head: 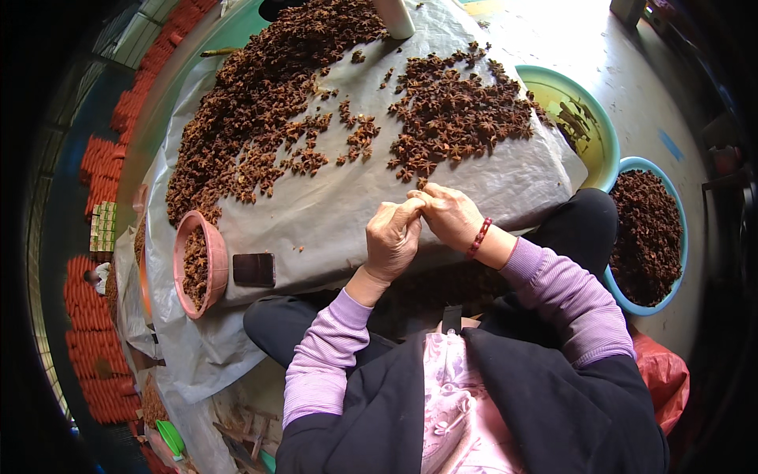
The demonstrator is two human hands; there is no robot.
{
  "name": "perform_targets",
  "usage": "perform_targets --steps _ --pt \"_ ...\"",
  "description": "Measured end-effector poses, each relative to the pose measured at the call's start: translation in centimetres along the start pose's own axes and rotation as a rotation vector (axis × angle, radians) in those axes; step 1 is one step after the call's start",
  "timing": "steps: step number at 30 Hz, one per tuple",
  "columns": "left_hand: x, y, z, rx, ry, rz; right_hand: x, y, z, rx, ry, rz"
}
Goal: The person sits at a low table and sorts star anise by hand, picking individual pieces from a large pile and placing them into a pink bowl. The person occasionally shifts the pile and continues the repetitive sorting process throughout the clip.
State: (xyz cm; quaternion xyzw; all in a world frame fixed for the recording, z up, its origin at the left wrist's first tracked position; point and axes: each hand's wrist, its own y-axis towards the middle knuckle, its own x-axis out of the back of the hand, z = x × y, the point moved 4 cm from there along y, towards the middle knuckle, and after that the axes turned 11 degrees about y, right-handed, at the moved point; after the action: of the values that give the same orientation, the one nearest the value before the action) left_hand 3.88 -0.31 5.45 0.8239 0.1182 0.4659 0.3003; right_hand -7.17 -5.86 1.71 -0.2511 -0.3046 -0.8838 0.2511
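Observation:
My left hand (393, 240) and my right hand (449, 214) meet at the fingertips above the near edge of a plastic-covered table (331, 222). Thumbs and fingers are pinched together, and whatever may be between them is hidden. Just beyond the knuckles lies a loose pile of star anise (459, 112) with clear star shapes. A larger heap of star anise (260, 101) covers the left and far side. Between the two piles are small scattered clusters of star anise (360, 139). A red bead bracelet (479, 238) circles my right wrist.
Left of me, a pink plastic basin (222, 260) holds broken pieces beside a dark phone (254, 270). A green basin (610, 139) and a blue-rimmed basin (684, 237) of star anise stand right. A pale cylinder (395, 18) rises at the back. Red sacks (95, 332) are stacked far left.

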Motion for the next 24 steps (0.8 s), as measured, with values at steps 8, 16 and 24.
perform_targets --steps 8,16,24 --pt "-0.9 0.1 -5.3 -0.118 -0.292 0.552 2.0 1.3 -4.2 -0.136 -0.053 -0.102" --pt "-0.8 6.2 12.9 0.532 0.434 0.091 -0.2 4.2 -4.1 0.139 -0.329 0.0" --pt "-4.7 9.2 17.3 0.658 0.79 0.382 2.4 4.7 -6.4 -0.132 -0.448 -0.075"
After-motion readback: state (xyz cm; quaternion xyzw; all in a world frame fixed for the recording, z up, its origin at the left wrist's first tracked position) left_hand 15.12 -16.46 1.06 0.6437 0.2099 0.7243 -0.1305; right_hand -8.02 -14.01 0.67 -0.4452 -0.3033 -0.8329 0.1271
